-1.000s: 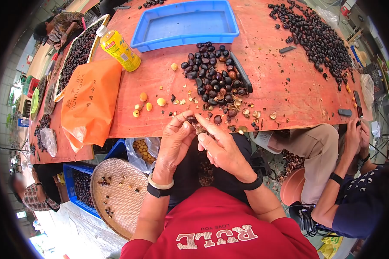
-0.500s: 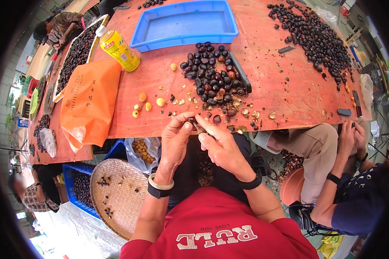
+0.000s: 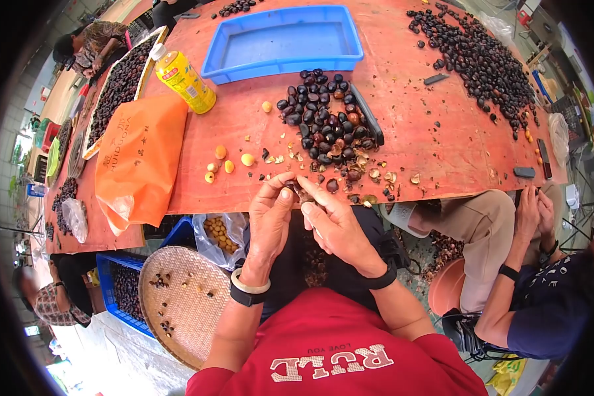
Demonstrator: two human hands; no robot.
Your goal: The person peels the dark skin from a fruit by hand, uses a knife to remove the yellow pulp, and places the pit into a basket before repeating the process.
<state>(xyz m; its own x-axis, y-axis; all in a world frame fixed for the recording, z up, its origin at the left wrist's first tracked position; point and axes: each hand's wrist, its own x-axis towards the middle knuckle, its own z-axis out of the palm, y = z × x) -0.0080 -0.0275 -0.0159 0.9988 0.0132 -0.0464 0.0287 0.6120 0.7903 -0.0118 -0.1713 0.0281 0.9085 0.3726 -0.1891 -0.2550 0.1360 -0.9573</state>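
At the near table edge my left hand pinches a dark brown, shiny nut-like fruit between thumb and fingers. My right hand meets it there, index finger stretched to the fruit and thumb bent in. Something small and brownish shows under the right fingers, too hidden to name. Just beyond my hands lies a pile of dark fruits, with broken shells along its near side. Several peeled yellow kernels, one a pale yellow kernel, lie to the left.
A blue tray stands behind the pile, and a dark bar edges it. Left are a yellow bottle and an orange bag. A woven basket sits below. At right, a co-worker's hands are near the table edge.
Both hands stay together at the fruit, with only slight finger movement. The table and its things appear slightly lower in view.
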